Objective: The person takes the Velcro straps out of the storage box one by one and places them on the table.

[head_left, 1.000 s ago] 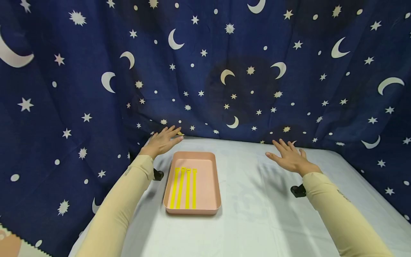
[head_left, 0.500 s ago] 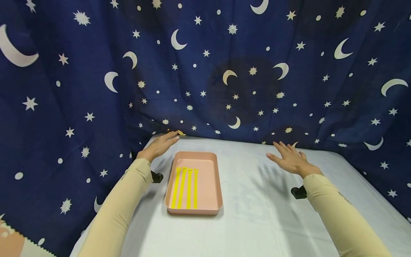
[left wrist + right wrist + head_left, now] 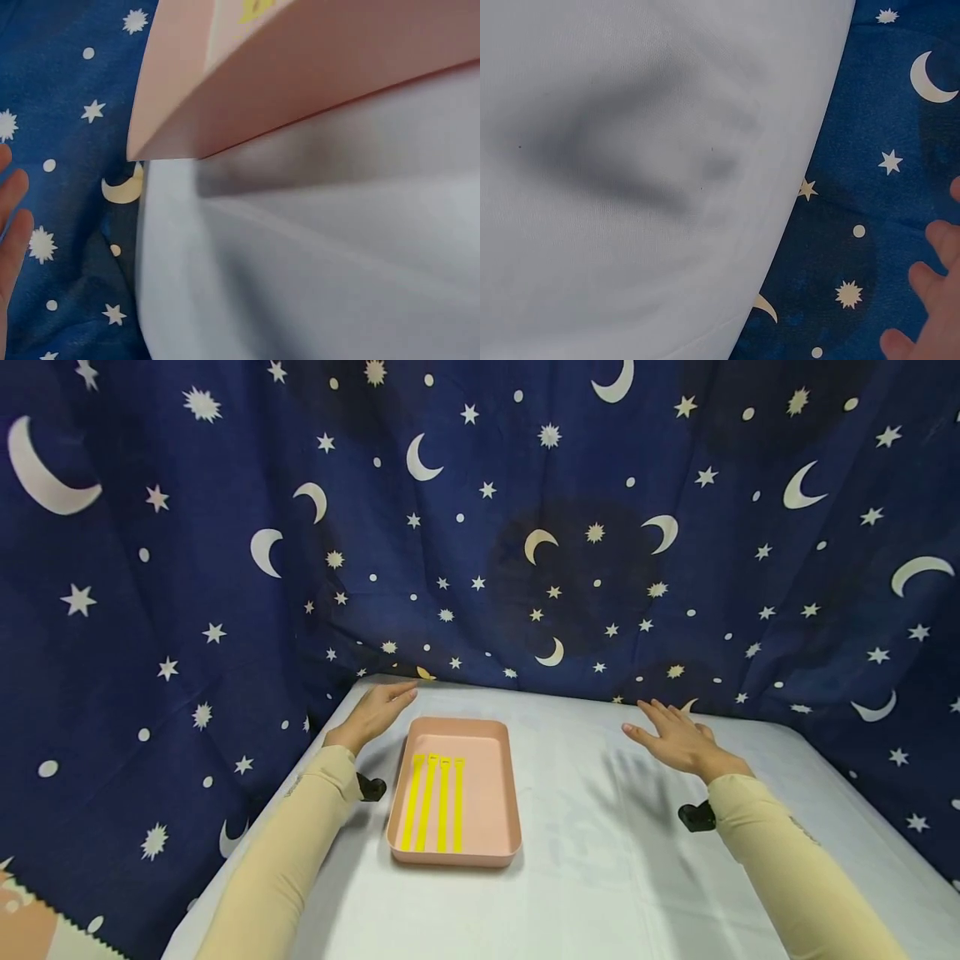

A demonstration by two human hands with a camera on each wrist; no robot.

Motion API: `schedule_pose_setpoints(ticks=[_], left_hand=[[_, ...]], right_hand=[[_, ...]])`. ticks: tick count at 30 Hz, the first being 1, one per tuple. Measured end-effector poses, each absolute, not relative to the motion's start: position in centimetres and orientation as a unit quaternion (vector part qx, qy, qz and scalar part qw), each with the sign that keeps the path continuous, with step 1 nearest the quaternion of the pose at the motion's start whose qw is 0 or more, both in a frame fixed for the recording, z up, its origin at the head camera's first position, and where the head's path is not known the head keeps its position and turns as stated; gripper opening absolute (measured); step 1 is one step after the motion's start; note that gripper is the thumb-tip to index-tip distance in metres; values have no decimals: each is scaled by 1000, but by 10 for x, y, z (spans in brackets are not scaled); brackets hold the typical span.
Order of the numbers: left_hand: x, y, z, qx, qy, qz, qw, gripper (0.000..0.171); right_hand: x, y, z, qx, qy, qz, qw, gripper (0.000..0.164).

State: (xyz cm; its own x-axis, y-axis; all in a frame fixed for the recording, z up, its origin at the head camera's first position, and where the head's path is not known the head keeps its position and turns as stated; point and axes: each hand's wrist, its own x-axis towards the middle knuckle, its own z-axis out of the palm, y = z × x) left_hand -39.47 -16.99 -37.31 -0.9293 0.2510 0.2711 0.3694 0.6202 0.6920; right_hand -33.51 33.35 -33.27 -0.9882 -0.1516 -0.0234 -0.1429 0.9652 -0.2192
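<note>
A shallow pink tray (image 3: pixel 480 860) lies on the white-covered table, left of centre in the head view. Along its left side, several flat yellow straps (image 3: pixel 443 806) with slotted heads lie side by side, heads toward the back. My left hand (image 3: pixel 372 714) hovers beside the tray's far left corner with straight fingers and holds nothing. In the left wrist view the tray's outer wall (image 3: pixel 300 82) shows close up, and fingertips (image 3: pixel 13 240) enter at the left edge. Well to the right of the tray, my right hand (image 3: pixel 681 739) is raised above the table, fingers extended, nothing in it.
A dark blue curtain (image 3: pixel 450 552) with moons and stars hangs right behind the table and along its left side. The white cloth (image 3: pixel 585 877) covers the table. A black wrist camera (image 3: pixel 697 817) sits under each forearm.
My left hand has come down and back a little, its fingers drawing closer together. The right hand has dipped slightly. The tray and straps stay in place; the head view has shifted a little.
</note>
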Motion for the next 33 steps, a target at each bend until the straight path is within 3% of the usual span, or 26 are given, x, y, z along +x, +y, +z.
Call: schedule_pose_setpoints(ticks=[21,33], left_hand=[[-395,-171,-405,-173,-884,-418,120,39],[-394,-173,-424,-150,-878,-439,118,35]], right_hand=[[-339,328,-336,-89,989,-115,15,92],[-341,322,-339,-90,989,-113,10,91]])
